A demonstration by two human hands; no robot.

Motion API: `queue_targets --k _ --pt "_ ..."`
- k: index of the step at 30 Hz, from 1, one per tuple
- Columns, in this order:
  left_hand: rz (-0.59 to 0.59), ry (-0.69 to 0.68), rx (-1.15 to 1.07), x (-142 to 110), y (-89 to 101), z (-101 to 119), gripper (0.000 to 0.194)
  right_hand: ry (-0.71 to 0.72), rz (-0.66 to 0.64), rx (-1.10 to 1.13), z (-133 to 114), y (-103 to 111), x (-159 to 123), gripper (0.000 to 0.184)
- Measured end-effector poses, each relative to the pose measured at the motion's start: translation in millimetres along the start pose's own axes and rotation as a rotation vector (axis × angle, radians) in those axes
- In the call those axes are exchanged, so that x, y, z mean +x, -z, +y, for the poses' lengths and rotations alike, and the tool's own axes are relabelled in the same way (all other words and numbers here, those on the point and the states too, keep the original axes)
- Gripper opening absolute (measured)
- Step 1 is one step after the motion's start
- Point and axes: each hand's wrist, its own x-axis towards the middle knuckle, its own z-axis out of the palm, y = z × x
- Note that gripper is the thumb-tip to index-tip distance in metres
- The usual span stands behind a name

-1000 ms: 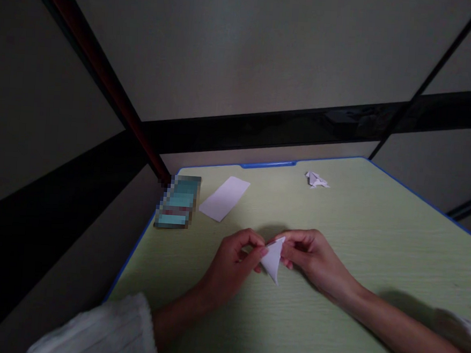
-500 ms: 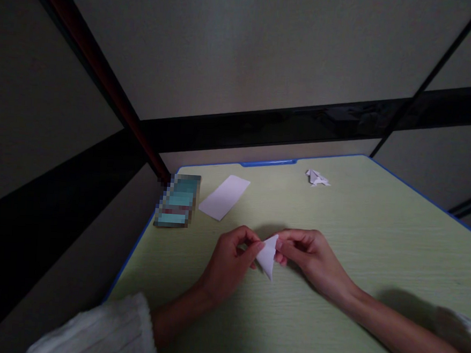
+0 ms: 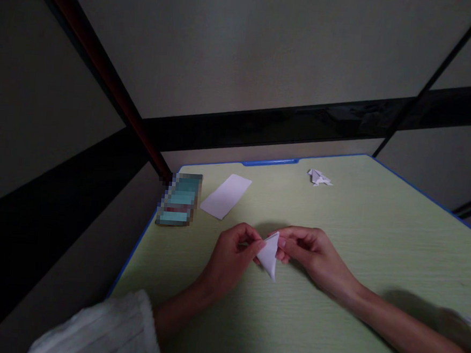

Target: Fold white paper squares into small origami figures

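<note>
A small white paper folded into a triangle is held just above the pale green table, its tip pointing down. My left hand pinches its left upper edge with thumb and fingers. My right hand pinches its right upper corner. Both hands are closed on the paper near the middle of the table.
A flat white paper strip lies at the back left. Beside it rests a blurred teal card or box near the table's left edge. A small folded white paper figure sits at the back. The table has a blue rim.
The folded paper and both hands have shifted slightly left and up since a second ago; the grip on the paper stays the same.
</note>
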Motion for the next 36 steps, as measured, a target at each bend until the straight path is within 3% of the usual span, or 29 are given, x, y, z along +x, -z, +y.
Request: queue_targets --k 6,20,31,36 --pt "-0.002 0.008 -0.002 -1.3 0.3 -1.0 0.01 0.052 -0.104 0.065 1.2 5.8 2.0 0.015" --pt "0.022 -0.044 0.024 -4.6 -0.5 -2.1 0.007 0.017 -0.023 -0.073 -3.2 4.7 1.7 0.009" --pt "0.063 -0.212 0.278 -8.2 2.5 -8.2 0.006 -0.079 0.037 -0.01 5.3 0.7 1.1 0.014" --pt "0.049 -0.169 0.195 -8.6 0.1 -6.8 0.016 -0.02 0.095 -0.073 -1.5 -1.7 -2.2 0.016"
